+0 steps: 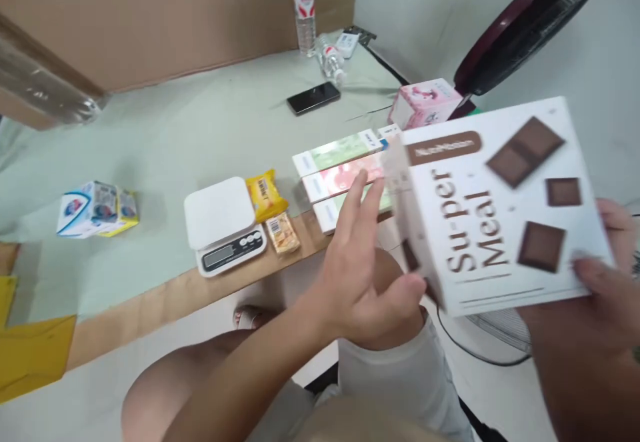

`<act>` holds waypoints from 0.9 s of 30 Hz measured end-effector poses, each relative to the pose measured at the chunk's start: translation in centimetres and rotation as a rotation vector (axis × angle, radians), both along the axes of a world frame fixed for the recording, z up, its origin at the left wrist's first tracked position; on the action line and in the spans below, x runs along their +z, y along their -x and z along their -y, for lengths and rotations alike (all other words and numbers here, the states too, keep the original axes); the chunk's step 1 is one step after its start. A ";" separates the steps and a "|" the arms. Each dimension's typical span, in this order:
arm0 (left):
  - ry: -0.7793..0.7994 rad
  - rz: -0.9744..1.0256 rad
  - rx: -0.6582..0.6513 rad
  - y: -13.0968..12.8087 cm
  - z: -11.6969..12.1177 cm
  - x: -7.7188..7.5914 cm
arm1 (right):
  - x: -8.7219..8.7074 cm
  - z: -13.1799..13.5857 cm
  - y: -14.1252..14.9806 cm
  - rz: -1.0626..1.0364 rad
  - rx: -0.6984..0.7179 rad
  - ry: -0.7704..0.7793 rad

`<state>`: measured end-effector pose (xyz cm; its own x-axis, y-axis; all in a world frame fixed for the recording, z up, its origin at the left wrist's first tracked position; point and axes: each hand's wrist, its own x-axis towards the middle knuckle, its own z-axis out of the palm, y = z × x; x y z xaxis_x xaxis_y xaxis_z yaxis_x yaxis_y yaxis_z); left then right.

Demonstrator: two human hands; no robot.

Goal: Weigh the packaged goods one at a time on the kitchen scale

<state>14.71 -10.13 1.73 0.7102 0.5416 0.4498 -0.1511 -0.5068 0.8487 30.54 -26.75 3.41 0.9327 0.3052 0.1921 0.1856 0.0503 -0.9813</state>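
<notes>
My right hand (613, 282) grips the right end of a white "Su-per Meal" box (505, 215) printed with brown chocolate squares, thumb on its front face. The box is tilted and held up past the table's right front edge. My left hand (363, 275) is open, fingers stretched out and thumb apart, beside the box's left side; whether the thumb touches it I cannot tell. Behind the left fingers lie slim cartons (345, 172) in green and pink, side by side. A white kitchen scale (223, 219) stands to the left, with a yellow packet (266, 195) and a wrapped snack bar (283, 233) against its right side.
A blue-white-yellow box (97, 209) sits at the left of the table. Farther back are a black phone (314, 98), an upright water bottle (304, 12), a bottle on its side (330, 59) and a pink box (425, 102). A dark red fan (520, 25) stands at the right.
</notes>
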 end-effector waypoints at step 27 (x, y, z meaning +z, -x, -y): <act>-0.734 -0.990 -0.256 -22.7 -9.5 -1.0 | -13.4 -5.8 -26.9 -0.076 -0.031 0.187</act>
